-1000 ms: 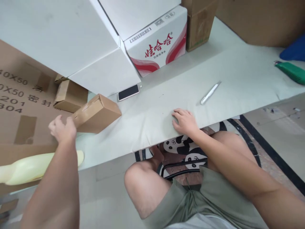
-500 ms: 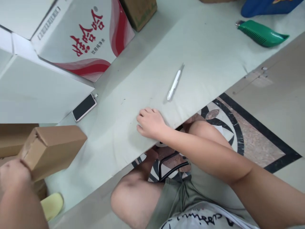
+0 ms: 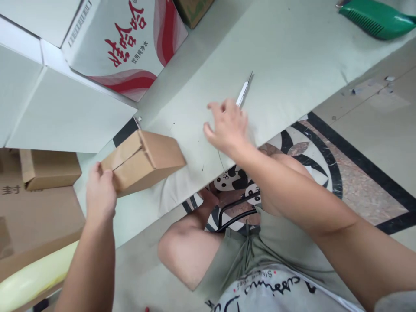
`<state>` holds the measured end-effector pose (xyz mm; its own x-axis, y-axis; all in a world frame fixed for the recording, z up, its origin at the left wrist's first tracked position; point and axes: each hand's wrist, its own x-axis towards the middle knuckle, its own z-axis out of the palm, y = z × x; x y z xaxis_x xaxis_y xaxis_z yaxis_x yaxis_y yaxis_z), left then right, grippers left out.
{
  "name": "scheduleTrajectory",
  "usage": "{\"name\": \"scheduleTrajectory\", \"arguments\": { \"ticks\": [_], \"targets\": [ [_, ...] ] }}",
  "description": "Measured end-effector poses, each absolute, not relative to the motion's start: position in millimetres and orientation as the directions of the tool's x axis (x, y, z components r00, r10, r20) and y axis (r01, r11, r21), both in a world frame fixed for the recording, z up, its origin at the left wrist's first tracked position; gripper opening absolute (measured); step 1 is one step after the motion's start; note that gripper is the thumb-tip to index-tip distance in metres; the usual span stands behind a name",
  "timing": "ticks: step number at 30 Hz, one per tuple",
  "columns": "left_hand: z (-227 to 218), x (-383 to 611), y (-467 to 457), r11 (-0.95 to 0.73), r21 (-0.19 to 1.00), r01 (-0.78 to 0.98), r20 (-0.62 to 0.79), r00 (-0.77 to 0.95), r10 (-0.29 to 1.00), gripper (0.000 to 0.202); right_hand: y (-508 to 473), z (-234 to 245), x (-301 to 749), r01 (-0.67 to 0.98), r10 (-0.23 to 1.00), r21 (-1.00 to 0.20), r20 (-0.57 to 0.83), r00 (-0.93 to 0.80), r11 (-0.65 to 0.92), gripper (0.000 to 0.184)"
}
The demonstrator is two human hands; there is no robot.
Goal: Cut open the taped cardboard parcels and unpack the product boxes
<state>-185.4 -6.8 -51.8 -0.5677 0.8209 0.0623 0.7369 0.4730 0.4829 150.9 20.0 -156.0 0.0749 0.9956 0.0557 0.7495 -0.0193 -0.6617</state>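
My left hand (image 3: 101, 193) grips one end of a brown cardboard box (image 3: 162, 149), thumb on the upper face by the flap seam. The box is tilted over the left part of the cloth-covered table (image 3: 201, 65) and partly covers a phone (image 3: 125, 133). My right hand (image 3: 229, 128) is raised over the table's front part with its fingers apart and nothing in them. Just beyond its fingers lies a slim white craft knife (image 3: 242, 93) with a pointed metal tip; the hand hides its rear end.
White cartons (image 3: 74, 108), one with red lettering, stand at the back left. A smaller cardboard box (image 3: 55, 171) sits on a large brown carton (image 3: 42, 221) at left, near a long pale-yellow object (image 3: 39, 271). A green curved tool (image 3: 377, 19) lies far right.
My left hand has brought the cardboard box rightward over the table. My right hand has lifted off the tabletop, spread its fingers and moved toward the craft knife. The view has shifted slightly.
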Motion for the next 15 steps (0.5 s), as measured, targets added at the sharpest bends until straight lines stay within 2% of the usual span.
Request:
{"name": "scheduleTrajectory", "arguments": {
  "ticks": [2, 5, 9, 12, 15],
  "targets": [
    [-54.5, -174.5, -12.2, 0.362, 0.611, 0.704, 0.017, -0.468, 0.883, 0.062, 27.0, -173.5, 169.1, 0.752, 0.98, -0.652, 0.07, 0.185, -0.096, 0.05],
    [-59.9, -156.7, -14.2, 0.28, 0.751, 0.598, -0.058, -0.363, 0.93, 0.082, 31.1, -196.1, 184.6, 0.778, 0.978, -0.611, 0.032, 0.207, -0.145, 0.048],
    [-84.9, -128.7, -12.4, 0.112, 0.956, 0.273, -0.046, -0.237, 0.97, 0.076, 29.4, -202.8, 190.3, 0.821, 0.976, -0.558, 0.083, 0.203, -0.123, 0.034],
    [-108.2, -110.7, -15.5, -0.025, 1.0, 0.007, 0.026, -0.199, 0.98, 0.07, 29.3, -198.3, 196.0, 0.837, 0.972, -0.535, 0.116, 0.206, -0.114, 0.028],
    [-121.7, -102.8, -20.9, -0.081, 0.995, -0.061, 0.069, -0.177, 0.982, 0.075, 31.4, -195.5, 203.5, 0.838, 0.969, -0.537, 0.14, 0.202, -0.096, 0.025]
  ]
}}
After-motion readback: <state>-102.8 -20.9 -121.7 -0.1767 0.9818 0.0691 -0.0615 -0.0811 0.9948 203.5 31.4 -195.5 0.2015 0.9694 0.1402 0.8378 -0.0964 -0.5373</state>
